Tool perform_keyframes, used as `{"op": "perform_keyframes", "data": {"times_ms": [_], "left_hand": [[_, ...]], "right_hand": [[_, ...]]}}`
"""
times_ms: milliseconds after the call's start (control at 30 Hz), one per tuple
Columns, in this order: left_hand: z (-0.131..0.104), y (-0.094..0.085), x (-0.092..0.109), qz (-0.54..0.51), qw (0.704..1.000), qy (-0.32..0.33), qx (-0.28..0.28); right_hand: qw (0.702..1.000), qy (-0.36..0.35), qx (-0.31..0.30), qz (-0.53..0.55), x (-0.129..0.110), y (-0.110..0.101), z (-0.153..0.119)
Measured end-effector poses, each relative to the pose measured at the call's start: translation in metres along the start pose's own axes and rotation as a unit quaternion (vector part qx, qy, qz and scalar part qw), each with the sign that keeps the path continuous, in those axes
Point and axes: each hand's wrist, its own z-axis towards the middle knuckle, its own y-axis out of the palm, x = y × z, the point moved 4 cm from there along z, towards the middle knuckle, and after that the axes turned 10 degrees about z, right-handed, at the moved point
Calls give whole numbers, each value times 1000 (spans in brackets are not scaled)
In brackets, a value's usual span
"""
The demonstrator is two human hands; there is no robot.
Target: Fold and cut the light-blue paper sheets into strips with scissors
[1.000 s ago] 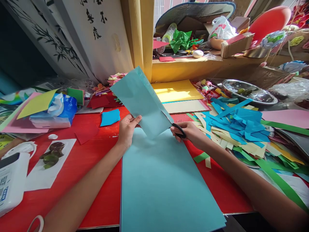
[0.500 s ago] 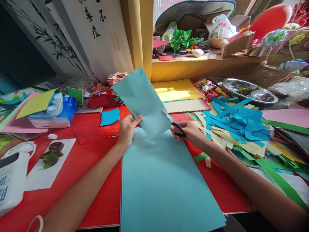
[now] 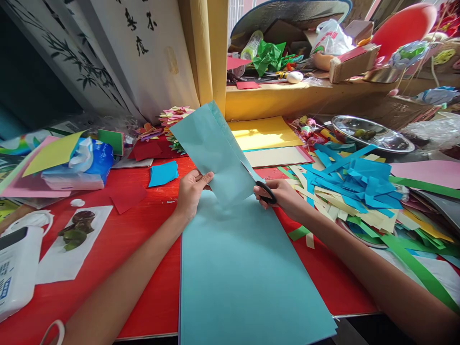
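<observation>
My left hand [image 3: 193, 192] pinches the lower left edge of a pale blue-green sheet of paper [image 3: 215, 153], thumb on top. The sheet is held up at a tilt. On its right side, my right hand [image 3: 278, 194] grips the black handles of a pair of scissors [image 3: 266, 192]. Their blades lie along the sheet's right edge, with a narrow strip beyond them; the fingers partly hide the handles. Below both hands lies a stack of larger blue-green paper [image 3: 247, 278], reaching the table's front edge.
The table [image 3: 151, 287] is red. Loose blue paper strips [image 3: 362, 182] pile up on the right, near a metal bowl [image 3: 372, 134]. At left are a tissue pack [image 3: 81, 165], a photo of dark fruit [image 3: 77, 239] and a white device [image 3: 17, 268]. Yellow paper [image 3: 266, 133] lies behind.
The held sheet has shifted very slightly to the right, and my left hand with it. The scissors stay at nearly the same place on the sheet's right edge.
</observation>
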Motion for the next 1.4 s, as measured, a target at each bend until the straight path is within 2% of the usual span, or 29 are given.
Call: {"op": "perform_keyframes", "data": {"times_ms": [1200, 1400], "left_hand": [[-2, 5, -1, 42, 998, -21, -34], [-3, 6, -1, 57, 997, -23, -51]], "right_hand": [[999, 9, 18, 47, 6, 2, -1], [996, 12, 46, 77, 4, 2, -1]]}}
